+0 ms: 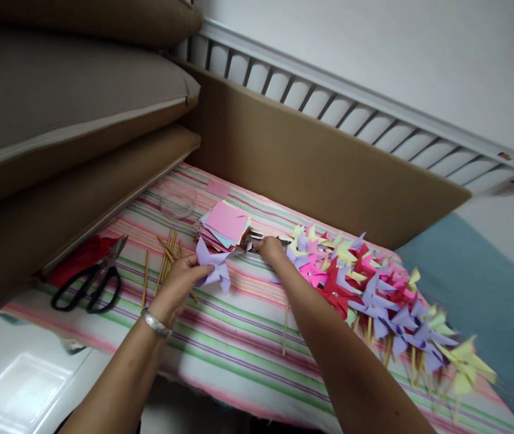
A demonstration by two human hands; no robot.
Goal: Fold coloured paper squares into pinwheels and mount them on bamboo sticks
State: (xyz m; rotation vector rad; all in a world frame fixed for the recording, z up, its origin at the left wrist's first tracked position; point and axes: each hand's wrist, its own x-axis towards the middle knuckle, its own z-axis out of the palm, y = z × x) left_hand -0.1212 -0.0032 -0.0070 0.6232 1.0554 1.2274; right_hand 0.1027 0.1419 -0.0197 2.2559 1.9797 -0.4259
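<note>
Striped cloth (220, 337) over table, w/ scissors (91, 283) at left. Left hand (179, 283) pinching lilac paper pinwheel (214, 268); right hand (271, 248) reaching small box (253, 240) by paper stack (226, 226), grip unclear. Finished pinwheels (374, 289) heaped at right.

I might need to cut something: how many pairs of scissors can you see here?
1. A single pair of black-handled metal scissors lies on the striped cloth, beyond the left hand. Others may be hidden under the stack of coloured paper squares.
</note>
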